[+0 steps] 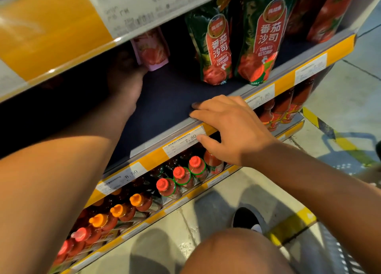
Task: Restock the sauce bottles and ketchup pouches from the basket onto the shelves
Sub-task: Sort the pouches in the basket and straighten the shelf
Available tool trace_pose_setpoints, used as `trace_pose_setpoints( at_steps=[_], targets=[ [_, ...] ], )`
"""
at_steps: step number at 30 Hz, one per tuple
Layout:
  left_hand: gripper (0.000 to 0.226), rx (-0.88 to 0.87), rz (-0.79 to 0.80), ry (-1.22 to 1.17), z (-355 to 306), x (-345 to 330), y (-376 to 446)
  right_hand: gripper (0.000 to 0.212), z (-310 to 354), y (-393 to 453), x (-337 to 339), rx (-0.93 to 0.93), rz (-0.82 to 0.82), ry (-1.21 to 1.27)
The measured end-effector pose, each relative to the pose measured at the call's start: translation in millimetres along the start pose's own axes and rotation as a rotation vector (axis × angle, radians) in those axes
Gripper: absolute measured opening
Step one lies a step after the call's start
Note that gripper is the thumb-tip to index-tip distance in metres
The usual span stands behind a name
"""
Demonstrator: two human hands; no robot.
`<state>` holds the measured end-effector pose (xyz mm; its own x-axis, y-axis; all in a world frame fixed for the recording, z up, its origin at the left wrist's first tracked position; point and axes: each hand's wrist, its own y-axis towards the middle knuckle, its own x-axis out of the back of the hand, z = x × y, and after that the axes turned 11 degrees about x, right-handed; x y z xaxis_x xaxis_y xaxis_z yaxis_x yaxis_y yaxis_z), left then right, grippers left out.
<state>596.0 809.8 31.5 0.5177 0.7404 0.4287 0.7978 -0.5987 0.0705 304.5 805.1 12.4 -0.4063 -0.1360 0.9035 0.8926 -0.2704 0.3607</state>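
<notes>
A shop is shown, most likely a supermarket aisle. Tiered retail shelving [165,92] is seen, each tier edged with a yellow strip [338,49] into which printed price labels [186,139] are slotted; figures such as 7.50, 8.50 and 7.90 can be read. Identical tomato ketchup pouches [216,49] are stood in rows on one tier, and many sauce bottles [181,177] with red and orange caps are lined up on the tier below. A grey tiled floor [350,92] marked with yellow tape [292,222] is visible beneath.
</notes>
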Motion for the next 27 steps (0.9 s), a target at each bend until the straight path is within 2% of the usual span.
trace_pose_setpoints(
  at_steps=[2,4,7,8,10,13,15,18,22,27],
  targets=[
    [0.025,0.013,-0.082,-0.119,-2.7,4.4,-25.9,0.050,-3.5,-1.3,3.5,-0.006,-0.015,0.070],
    [0.018,-0.017,-0.063,-0.131,-10.3,1.4,-52.2,0.037,-11.4,-6.5,12.1,-0.050,-0.141,0.206],
    [0.028,-0.099,0.205,-0.089,-32.5,-18.8,-82.2,0.008,-32.5,-21.4,32.9,-0.240,-0.546,0.337],
    [0.030,-0.122,0.294,-0.055,-40.3,-28.4,-90.1,0.004,-42.4,-26.1,39.9,-0.323,-0.649,0.346],
    [0.032,-0.135,0.376,0.016,-50.7,-47.3,-101.9,0.015,-63.2,-32.0,50.7,-0.483,-0.748,0.331],
    [0.037,-0.132,0.282,0.103,-54.3,-67.4,-102.4,0.043,-87.1,-31.8,59.9,-0.631,-0.652,0.344],
    [0.034,-0.112,0.205,0.110,-53.2,-73.6,-95.2,0.050,-96.4,-27.8,61.3,-0.640,-0.536,0.326],
    [0.031,-0.066,0.171,0.113,-56.0,-77.3,-90.8,0.038,-103.6,-21.0,64.7,-0.607,-0.471,0.270],
    [0.039,-0.059,0.161,0.101,-60.9,-80.9,-88.6,0.034,-111.6,-20.1,67.8,-0.613,-0.474,0.300],
    [0.020,-0.087,0.166,0.084,-64.3,-87.6,-89.6,0.034,-113.1,-21.5,67.9,-0.616,-0.482,0.315]
  ],
)
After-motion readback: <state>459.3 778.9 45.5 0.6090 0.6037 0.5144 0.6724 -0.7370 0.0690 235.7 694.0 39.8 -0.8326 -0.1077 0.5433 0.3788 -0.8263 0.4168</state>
